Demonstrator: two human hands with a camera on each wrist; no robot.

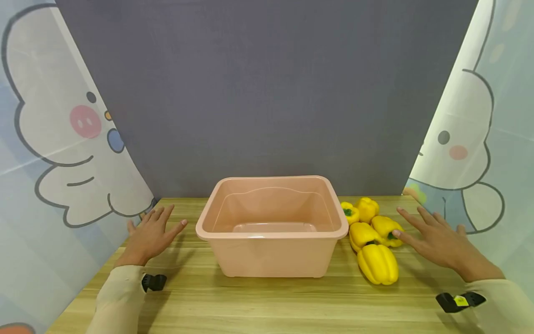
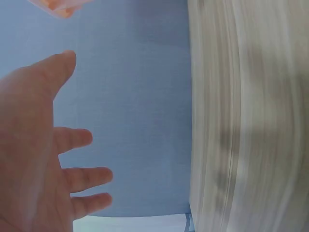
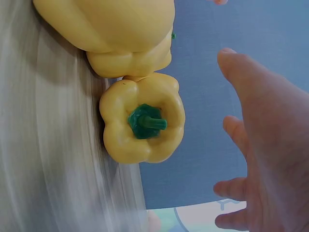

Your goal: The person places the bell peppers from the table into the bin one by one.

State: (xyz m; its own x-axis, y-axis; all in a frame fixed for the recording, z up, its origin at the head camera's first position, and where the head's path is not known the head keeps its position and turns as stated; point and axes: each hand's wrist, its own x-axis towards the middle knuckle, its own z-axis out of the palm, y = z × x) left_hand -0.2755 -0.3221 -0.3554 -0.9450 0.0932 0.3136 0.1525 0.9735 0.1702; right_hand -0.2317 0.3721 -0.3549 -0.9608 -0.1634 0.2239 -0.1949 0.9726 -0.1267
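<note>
A pink plastic tub stands upright in the middle of the wooden table, with nothing seen inside it. Several yellow bell peppers lie in a cluster along its right side. To the left of the tub, my left hand is held over the table with fingers spread and nothing in it. My right hand hovers to the right of the peppers, fingers likewise spread, its thumb overlapping one pepper in the head view. In the right wrist view, a bell pepper shows its green stem beside that hand.
A dark grey panel rises behind the wooden table. Curtains with cartoon animals hang at the left and right. Black wrist cameras sit on both sleeves.
</note>
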